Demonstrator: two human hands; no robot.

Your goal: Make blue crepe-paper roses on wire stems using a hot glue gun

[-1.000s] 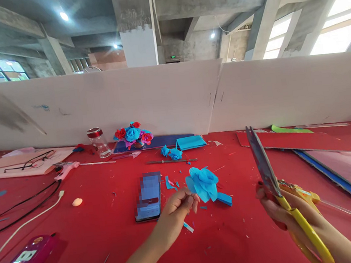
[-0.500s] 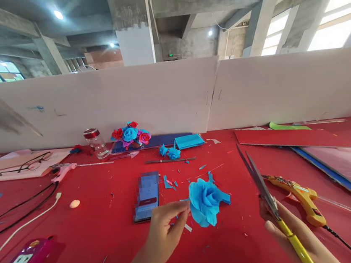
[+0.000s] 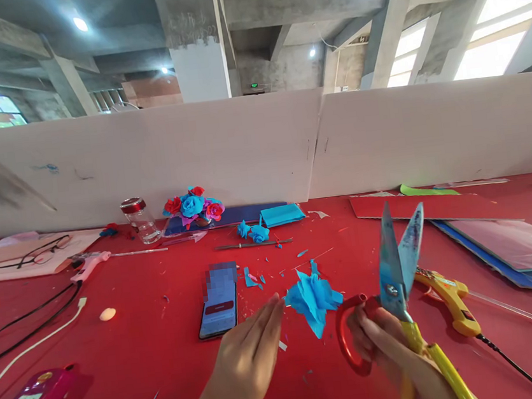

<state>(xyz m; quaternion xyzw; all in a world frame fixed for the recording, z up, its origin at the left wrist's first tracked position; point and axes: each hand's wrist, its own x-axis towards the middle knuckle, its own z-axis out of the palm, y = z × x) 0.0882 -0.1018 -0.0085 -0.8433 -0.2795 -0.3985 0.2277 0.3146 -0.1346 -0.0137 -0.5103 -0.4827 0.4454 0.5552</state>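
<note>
Concrete pillars (image 3: 198,66) and bright ceiling lights (image 3: 80,24) stood beyond a pale partition (image 3: 159,154), which ran along the far edge of your red table (image 3: 134,355). Near the middle of the view you had a blue paper flower (image 3: 312,303), seen from its side with the petals spread. Your left hand (image 3: 246,359) had its fingers closed together at the flower's left side, pinching it near its base; your thumb was hidden behind the hand. Your right hand (image 3: 398,344) was clamped around scissors (image 3: 394,294) with yellow handles, their blades parted and pointing upward, well apart from the petals. Red curved handle (image 3: 343,338) showed by the same hand's fingers, between the scissors and the flower; you couldn't tell from this view what it belonged to.

Just left of the flower, beyond your left hand, a phone (image 3: 217,301) lay on the table, with blue scraps (image 3: 250,278) beside it. Farther back were two small blue flowers (image 3: 253,231), a folded blue sheet (image 3: 282,215) and a mixed bouquet (image 3: 193,206) near a lidded jar (image 3: 140,223). A yellow glue gun (image 3: 450,300) lay right of the scissors.
</note>
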